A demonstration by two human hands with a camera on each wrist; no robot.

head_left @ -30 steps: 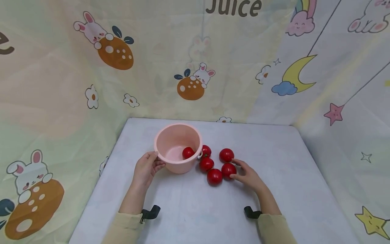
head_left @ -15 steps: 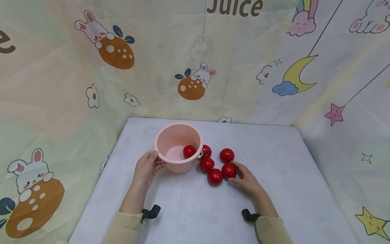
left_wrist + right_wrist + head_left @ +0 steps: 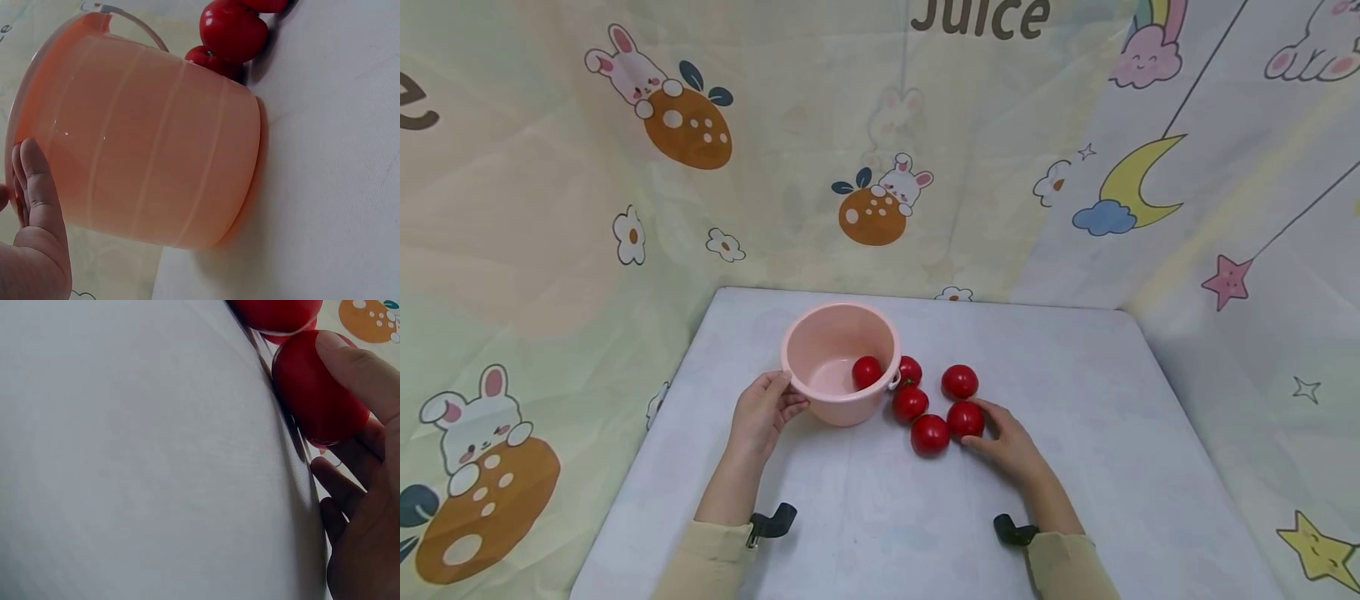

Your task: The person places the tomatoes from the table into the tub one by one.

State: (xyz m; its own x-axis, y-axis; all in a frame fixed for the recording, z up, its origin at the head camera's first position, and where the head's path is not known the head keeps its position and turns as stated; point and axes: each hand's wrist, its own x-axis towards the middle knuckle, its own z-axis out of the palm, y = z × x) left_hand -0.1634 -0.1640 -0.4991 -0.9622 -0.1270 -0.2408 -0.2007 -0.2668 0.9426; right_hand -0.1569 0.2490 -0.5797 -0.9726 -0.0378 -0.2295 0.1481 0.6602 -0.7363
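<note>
A pink bucket (image 3: 838, 408) with a single red tomato (image 3: 867, 372) inside stands left of centre on the table. My left hand (image 3: 762, 419) pinches its rim from the left; in the left wrist view the fingers (image 3: 39, 181) lie along the outer wall. To the right of the bucket my right hand (image 3: 1013, 446) holds another tomato (image 3: 966, 419) between thumb and fingers, low at the tabletop. The right wrist view shows the thumb over this tomato (image 3: 319, 394) and fingers behind it.
Other tomatoes lie close by: one touching distance from the held one in front (image 3: 929, 435), one behind (image 3: 959, 382), and two beside the bucket (image 3: 910, 404). The white table (image 3: 880, 517) meets a printed cloth backdrop (image 3: 775, 208) behind and at both sides.
My right hand has moved slightly left and closed its thumb and fingers around the tomato. My left hand and the bucket hold the same place.
</note>
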